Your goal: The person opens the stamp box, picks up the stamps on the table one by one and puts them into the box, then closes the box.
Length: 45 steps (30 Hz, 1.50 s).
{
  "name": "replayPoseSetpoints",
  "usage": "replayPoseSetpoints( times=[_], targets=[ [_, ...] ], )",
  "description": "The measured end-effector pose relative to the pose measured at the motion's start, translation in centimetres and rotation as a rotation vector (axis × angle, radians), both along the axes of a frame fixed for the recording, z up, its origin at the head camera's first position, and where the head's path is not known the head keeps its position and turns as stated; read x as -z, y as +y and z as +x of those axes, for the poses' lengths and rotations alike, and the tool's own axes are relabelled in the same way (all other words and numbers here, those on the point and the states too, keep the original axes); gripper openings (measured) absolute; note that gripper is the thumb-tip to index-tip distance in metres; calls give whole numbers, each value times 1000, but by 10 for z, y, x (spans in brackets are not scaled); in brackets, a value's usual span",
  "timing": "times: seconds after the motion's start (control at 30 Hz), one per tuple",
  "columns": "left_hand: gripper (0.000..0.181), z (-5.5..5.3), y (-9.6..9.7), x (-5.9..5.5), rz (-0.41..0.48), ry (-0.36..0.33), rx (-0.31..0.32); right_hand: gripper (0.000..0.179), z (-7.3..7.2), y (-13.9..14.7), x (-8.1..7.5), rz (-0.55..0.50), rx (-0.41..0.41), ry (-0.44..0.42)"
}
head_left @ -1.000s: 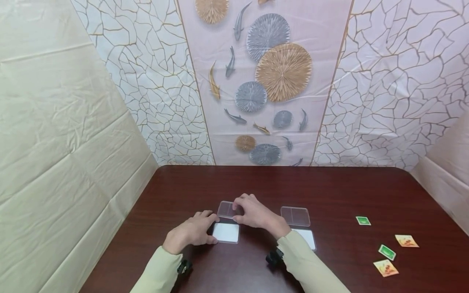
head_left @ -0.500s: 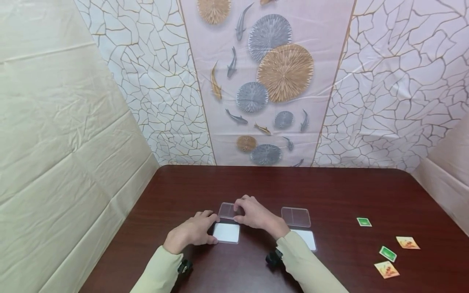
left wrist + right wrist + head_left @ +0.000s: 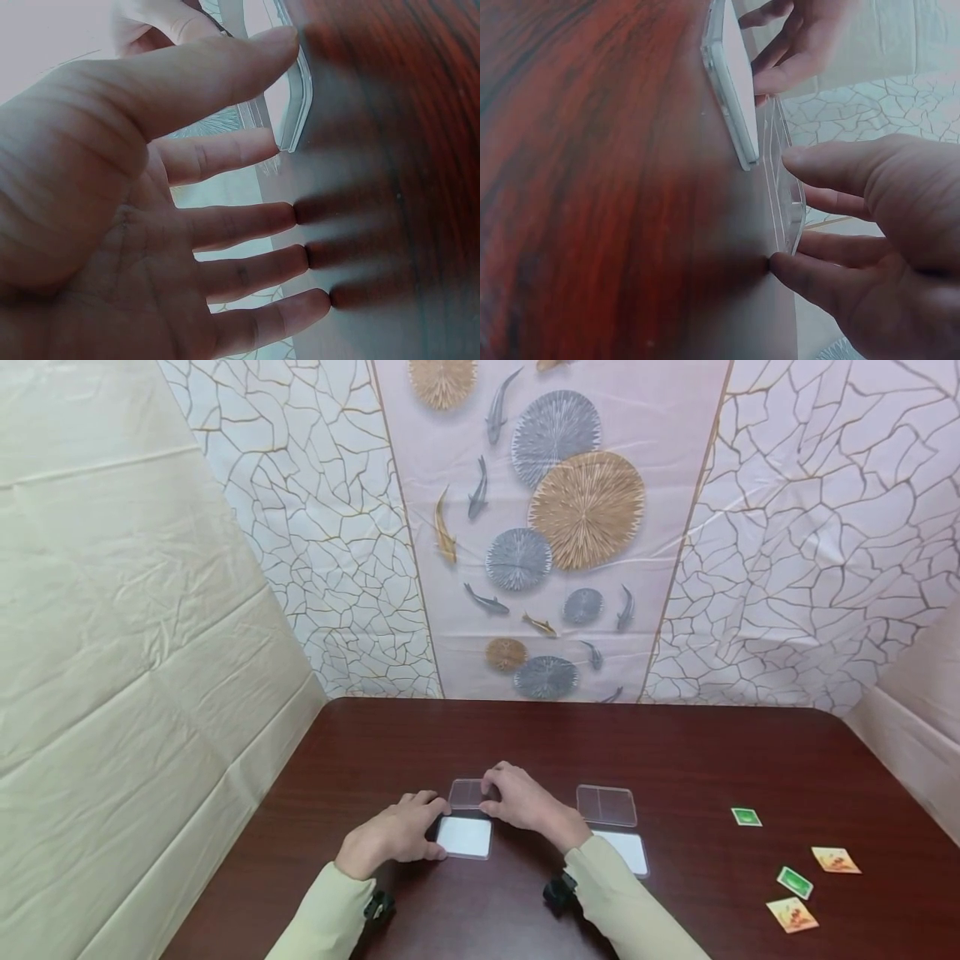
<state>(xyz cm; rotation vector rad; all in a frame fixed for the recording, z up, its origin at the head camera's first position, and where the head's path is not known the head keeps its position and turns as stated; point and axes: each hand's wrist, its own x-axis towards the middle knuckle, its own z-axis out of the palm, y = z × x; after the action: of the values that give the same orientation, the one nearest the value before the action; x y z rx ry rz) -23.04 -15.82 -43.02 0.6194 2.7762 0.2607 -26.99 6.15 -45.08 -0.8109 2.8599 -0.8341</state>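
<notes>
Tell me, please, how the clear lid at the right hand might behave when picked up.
The clear lid is probably stiff, given its straight rim. Its thin walls suggest it is light. Its flat, rectangular shape makes rolling unlikely.

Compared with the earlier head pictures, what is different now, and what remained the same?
Very little: the whole head view drifted slightly. The far edge of the clear lid by the right hand appears a bit lower; I cannot tell if it tilted. No visible new hold or release. The left hand stays beside the white case; the second case and four small cards lie as before.
</notes>
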Motion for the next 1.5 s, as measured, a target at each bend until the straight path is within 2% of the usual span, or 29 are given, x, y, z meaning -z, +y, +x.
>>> replayPoseSetpoints(
  times=[0.4, 0.73, 1.0, 1.33, 1.5],
  targets=[
    [53, 1, -1, 1, 14, -3, -8, 15, 1, -3, 4, 42, -22, -19],
    [52, 1, -1, 1, 14, -2, 1, 14, 2, -1, 6, 40, -21, 13],
    [52, 1, 0, 1, 10, 3, 2, 19, 3, -3, 5, 69, -2, -6],
    [52, 1, 1, 0, 7, 6, -1, 11, 4, -3, 4, 53, -16, 54],
    [52, 0, 1, 0, 9, 6, -5, 12, 3, -2, 1, 64, -15, 28]
  ],
)
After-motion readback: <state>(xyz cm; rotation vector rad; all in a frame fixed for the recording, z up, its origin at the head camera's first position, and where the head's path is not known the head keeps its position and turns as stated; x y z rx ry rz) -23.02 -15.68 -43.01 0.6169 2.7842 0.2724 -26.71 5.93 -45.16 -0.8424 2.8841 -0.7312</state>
